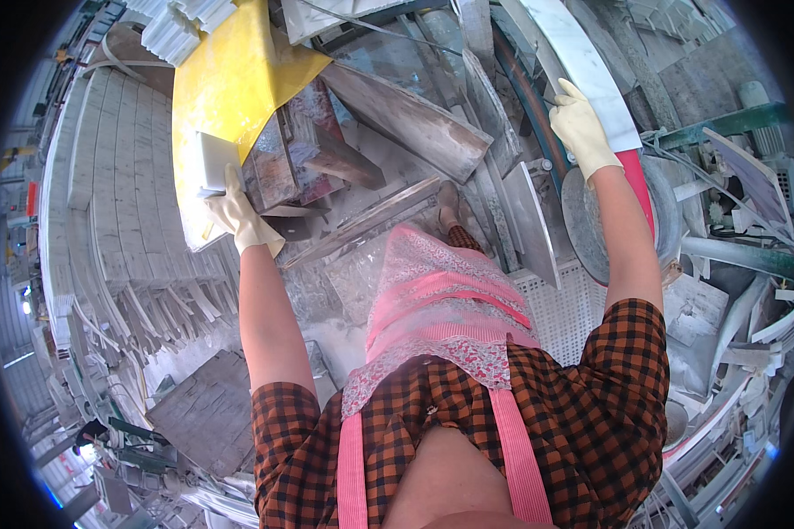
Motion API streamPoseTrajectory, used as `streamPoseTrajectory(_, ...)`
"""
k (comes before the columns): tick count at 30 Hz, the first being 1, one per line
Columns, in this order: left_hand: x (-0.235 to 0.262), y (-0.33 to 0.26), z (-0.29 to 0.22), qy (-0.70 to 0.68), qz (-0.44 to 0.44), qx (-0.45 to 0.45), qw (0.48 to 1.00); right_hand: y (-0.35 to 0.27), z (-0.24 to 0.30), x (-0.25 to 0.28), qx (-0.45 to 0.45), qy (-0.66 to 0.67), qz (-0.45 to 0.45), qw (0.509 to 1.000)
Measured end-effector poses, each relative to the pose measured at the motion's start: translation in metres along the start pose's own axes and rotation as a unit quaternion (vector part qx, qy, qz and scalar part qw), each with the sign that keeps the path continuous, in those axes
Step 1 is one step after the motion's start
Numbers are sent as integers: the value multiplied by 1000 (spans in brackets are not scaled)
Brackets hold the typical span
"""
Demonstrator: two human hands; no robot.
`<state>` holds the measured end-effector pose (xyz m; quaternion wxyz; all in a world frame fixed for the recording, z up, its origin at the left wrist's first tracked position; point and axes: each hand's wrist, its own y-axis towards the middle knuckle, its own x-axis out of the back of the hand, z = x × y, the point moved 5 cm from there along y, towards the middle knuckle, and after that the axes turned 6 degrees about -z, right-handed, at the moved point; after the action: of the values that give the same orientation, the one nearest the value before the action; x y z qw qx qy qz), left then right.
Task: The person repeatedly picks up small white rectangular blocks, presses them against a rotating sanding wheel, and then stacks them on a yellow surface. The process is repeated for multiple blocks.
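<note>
My left hand [236,220], in a cream rubber glove, is closed on a small white stone tile [218,164] at the left. The tile stands over a yellow sheet [216,88] draped across a stack. My right hand [580,128], gloved alike, is at the inner edge of a long white marble strip [602,84]. Its index finger is stretched forward and another finger sticks out sideways; the hand appears to hold nothing. The strip lies along a red belt [637,189], beside a round grey wheel [591,225].
Stacked pale stone strips [119,176] fill the left side. Loose boards [410,119] lean between my hands, and an upright grey panel [531,225] stands left of the wheel. Green pipes [728,256] and stone scraps lie at the right. A perforated mat [560,309] covers floor beside me.
</note>
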<state>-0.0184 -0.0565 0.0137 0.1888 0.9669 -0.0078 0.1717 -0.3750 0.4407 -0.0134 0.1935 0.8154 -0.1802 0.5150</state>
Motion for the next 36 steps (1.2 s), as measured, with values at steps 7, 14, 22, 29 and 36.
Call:
streamPoseTrajectory(7, 0, 0, 0, 0, -6, 0, 1000, -1, 1, 5, 2, 4, -77, 997)
streamPoseTrajectory(14, 0, 0, -1, 8, 4, -1, 1000, 0, 1, 7, -10, 13, -10, 1000)
streamPoseTrajectory(22, -1, 0, 0, -13, -4, -11, 1000, -1, 1, 7, -2, 12, -32, 999)
streamPoseTrajectory(29, -1, 1, 2, -10, -5, -7, 1000, -1, 1, 4, 6, 5, -29, 1000)
streamPoseTrajectory(36, 0, 1, 0, -4, -2, -23, 1000, -1, 1, 4, 5, 7, -53, 999)
